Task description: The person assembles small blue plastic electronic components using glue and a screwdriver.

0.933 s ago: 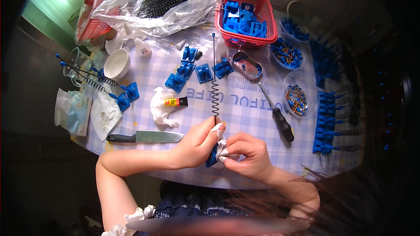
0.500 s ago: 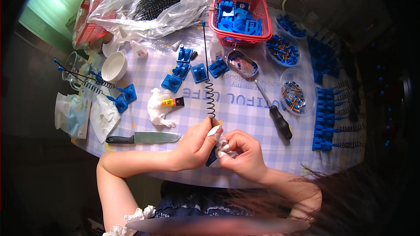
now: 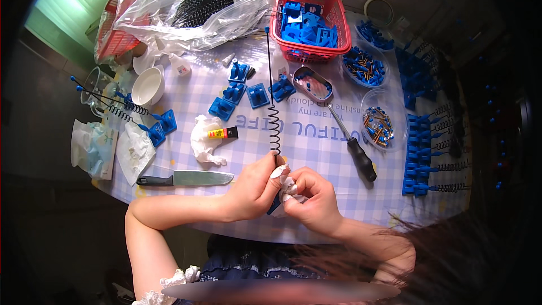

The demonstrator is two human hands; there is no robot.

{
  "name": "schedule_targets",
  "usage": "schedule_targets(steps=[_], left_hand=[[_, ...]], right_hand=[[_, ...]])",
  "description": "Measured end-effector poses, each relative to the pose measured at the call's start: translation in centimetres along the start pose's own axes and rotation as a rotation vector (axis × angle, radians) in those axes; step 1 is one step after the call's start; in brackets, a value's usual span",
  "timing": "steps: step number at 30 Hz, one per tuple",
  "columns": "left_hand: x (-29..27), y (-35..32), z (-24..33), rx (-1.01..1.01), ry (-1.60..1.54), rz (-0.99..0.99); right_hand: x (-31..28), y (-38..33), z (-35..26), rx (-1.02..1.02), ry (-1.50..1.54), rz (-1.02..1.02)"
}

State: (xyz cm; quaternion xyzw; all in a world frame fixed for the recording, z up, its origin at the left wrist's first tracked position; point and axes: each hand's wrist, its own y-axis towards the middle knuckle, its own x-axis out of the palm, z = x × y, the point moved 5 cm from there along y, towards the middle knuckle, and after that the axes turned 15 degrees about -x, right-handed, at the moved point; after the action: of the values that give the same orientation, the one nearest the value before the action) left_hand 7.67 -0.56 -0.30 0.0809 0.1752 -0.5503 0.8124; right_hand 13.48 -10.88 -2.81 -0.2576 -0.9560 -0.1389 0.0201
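Both hands are close together in the lower middle of the picture, just above the near edge of the tabletop (image 3: pixel 316 135). The left hand (image 3: pixel 251 189) has its grip pinched shut on the bottom of a black spring wire (image 3: pixel 273 127). The wire stands up from the fingers, curly low down and straight up high, with a tiny blue tip near the red basket (image 3: pixel 307 22). The right hand (image 3: pixel 313 200) is closed around a small blue plastic piece (image 3: pixel 275 204), and its fingertips look wrapped in white tape. Most of the blue piece is hidden, so it is hard to tell if the wire is already in it.

It looks like the step is joining the wire's end to the blue piece. The next move needs a steady push, with the wire kept straight so it does not bend.

A knife (image 3: pixel 189 179), a glue tube (image 3: pixel 223 133) and a screwdriver (image 3: pixel 353 149) lie nearby.
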Motion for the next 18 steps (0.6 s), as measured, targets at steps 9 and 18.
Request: schedule_targets(steps=[9,18], left_hand=[[0.0,0.4,-0.9,-0.187,-0.115,-0.072],[0.2,0.0,-0.2,-0.168,-0.124,-0.103]], right_hand=[[0.0,0.5,-1.2,-0.139,-0.171,-0.117],[-0.1,-0.2,0.7,0.048,0.082,0.032]])
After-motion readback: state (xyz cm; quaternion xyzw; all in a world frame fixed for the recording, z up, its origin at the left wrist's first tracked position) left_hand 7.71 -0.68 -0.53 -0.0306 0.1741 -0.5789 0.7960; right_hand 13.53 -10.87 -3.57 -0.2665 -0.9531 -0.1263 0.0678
